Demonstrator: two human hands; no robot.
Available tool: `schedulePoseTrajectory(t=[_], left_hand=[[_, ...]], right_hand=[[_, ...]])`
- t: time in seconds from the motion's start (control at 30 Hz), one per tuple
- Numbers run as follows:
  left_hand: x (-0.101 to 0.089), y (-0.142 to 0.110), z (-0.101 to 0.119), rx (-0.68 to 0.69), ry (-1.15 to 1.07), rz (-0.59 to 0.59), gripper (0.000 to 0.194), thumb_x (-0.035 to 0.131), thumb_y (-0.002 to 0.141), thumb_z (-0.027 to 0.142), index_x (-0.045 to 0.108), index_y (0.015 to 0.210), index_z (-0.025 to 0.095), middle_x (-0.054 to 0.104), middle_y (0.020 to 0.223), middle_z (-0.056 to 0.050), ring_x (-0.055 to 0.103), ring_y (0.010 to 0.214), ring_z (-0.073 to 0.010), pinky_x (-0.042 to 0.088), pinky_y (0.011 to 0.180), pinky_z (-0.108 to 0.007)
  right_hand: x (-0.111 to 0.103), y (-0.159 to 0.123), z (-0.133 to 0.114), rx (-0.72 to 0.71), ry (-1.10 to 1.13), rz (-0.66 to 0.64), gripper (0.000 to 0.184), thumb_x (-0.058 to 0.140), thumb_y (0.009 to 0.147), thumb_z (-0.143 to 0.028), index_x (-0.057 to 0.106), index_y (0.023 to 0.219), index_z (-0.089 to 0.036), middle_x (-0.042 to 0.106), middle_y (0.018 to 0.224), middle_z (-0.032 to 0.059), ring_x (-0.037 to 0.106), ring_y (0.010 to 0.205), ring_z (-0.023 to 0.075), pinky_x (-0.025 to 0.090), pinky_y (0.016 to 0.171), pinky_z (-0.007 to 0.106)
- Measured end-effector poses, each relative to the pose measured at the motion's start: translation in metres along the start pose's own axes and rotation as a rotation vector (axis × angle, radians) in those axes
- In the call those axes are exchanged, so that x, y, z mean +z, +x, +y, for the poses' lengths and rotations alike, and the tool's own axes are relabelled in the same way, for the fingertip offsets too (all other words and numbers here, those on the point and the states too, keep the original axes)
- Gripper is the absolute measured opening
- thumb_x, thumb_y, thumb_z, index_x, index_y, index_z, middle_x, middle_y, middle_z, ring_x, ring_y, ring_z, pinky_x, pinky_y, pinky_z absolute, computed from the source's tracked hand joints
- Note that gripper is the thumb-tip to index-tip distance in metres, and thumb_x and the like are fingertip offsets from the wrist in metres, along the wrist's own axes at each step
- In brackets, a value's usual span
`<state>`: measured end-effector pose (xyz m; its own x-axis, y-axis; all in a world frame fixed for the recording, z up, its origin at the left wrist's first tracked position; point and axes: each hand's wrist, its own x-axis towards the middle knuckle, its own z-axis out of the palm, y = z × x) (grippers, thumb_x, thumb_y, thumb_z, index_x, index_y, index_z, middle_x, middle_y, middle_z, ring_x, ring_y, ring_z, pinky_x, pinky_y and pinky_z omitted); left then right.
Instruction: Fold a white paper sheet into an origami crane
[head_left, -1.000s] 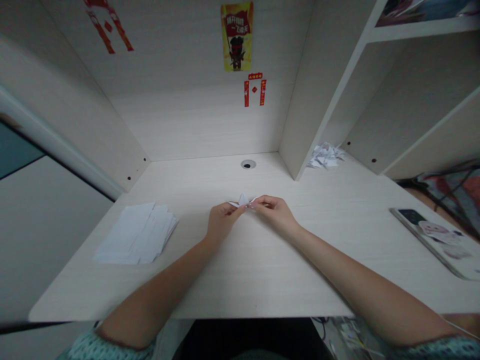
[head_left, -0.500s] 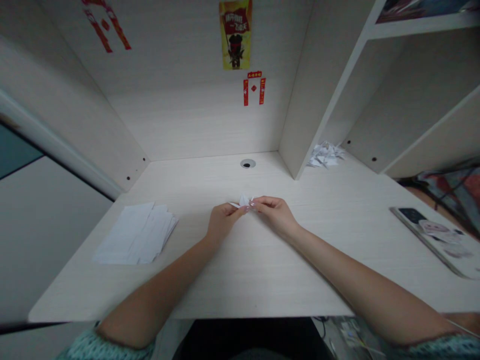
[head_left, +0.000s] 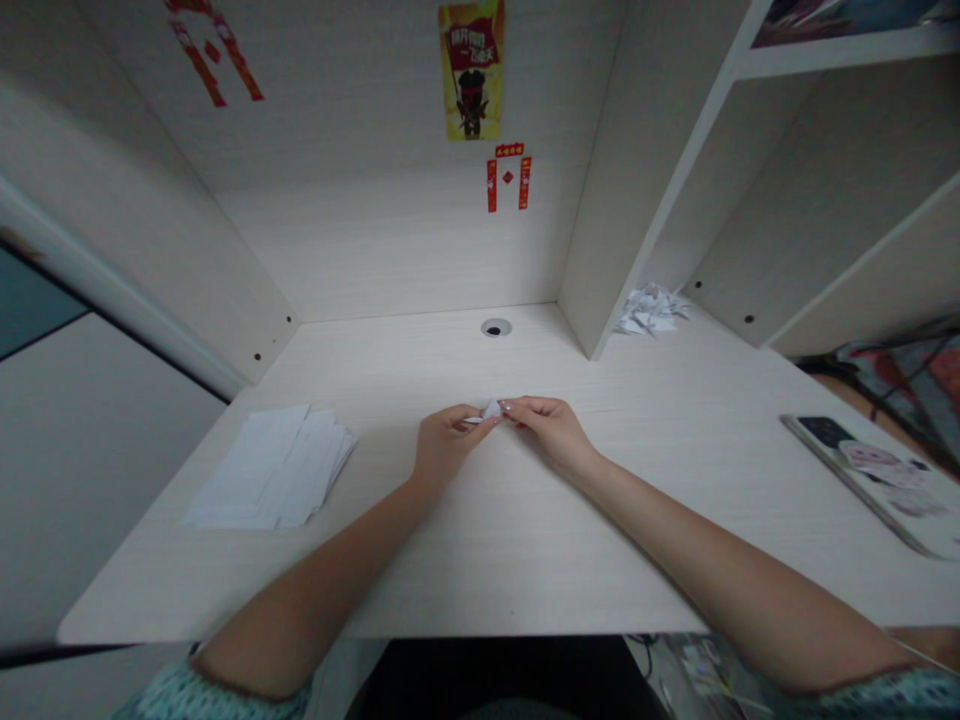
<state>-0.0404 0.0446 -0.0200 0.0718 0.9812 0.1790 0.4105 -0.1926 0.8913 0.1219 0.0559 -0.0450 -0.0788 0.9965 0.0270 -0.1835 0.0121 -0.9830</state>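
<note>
A small folded piece of white paper (head_left: pixel 492 409) is held between both hands, just above the middle of the desk (head_left: pixel 510 540). My left hand (head_left: pixel 448 438) pinches it from the left, thumb in front, with a thin white point showing between thumb and fingers. My right hand (head_left: pixel 545 420) grips its right end between thumb and fingertips. The fingers hide much of the paper, so its full shape cannot be made out.
A stack of white paper sheets (head_left: pixel 274 470) lies on the left. At the back right, a heap of folded white paper pieces (head_left: pixel 651 310) sits behind the upright divider (head_left: pixel 637 180). A phone (head_left: pixel 874 480) lies near the right edge. A round cable hole (head_left: pixel 496 327) is at the back.
The folded paper has tilted, and its upright white peak shows smaller and lower. My left hand has turned slightly, its fingers closing further around the paper. My right hand has barely moved.
</note>
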Motion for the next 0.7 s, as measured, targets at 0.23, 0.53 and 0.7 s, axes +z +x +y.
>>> schedulePoseTrajectory(t=[0.23, 0.53, 0.7], left_hand=[[0.0005, -0.0018, -0.0011, 0.015, 0.04, 0.033, 0.021, 0.068, 0.069, 0.041, 0.073, 0.071, 0.02, 0.072, 0.074, -0.001, 0.061, 0.066, -0.0153, 0.043, 0.062, -0.024], [-0.0009, -0.0031, -0.0007, 0.048, 0.027, 0.037, 0.017, 0.07, 0.068, 0.039, 0.074, 0.074, 0.023, 0.073, 0.077, -0.002, 0.063, 0.07, -0.0176, 0.045, 0.066, -0.026], [0.0001, -0.0017, -0.0013, 0.028, 0.018, 0.03, 0.02, 0.068, 0.069, 0.041, 0.073, 0.073, 0.022, 0.072, 0.075, -0.002, 0.062, 0.068, -0.0166, 0.044, 0.062, -0.025]], right_hand=[[0.0011, -0.0005, 0.0012, -0.028, -0.023, -0.011, 0.024, 0.071, 0.068, -0.041, 0.075, 0.076, -0.019, 0.073, 0.08, 0.0044, 0.062, 0.074, 0.017, 0.045, 0.074, 0.03], [0.003, -0.0033, -0.0044, -0.143, -0.107, 0.036, 0.02, 0.072, 0.067, -0.04, 0.074, 0.073, -0.02, 0.073, 0.078, 0.0048, 0.065, 0.073, 0.0187, 0.048, 0.073, 0.031], [0.0036, -0.0046, -0.0072, -0.188, -0.142, 0.066, 0.019, 0.072, 0.067, -0.039, 0.074, 0.071, -0.021, 0.073, 0.077, 0.0052, 0.064, 0.072, 0.0197, 0.048, 0.067, 0.031]])
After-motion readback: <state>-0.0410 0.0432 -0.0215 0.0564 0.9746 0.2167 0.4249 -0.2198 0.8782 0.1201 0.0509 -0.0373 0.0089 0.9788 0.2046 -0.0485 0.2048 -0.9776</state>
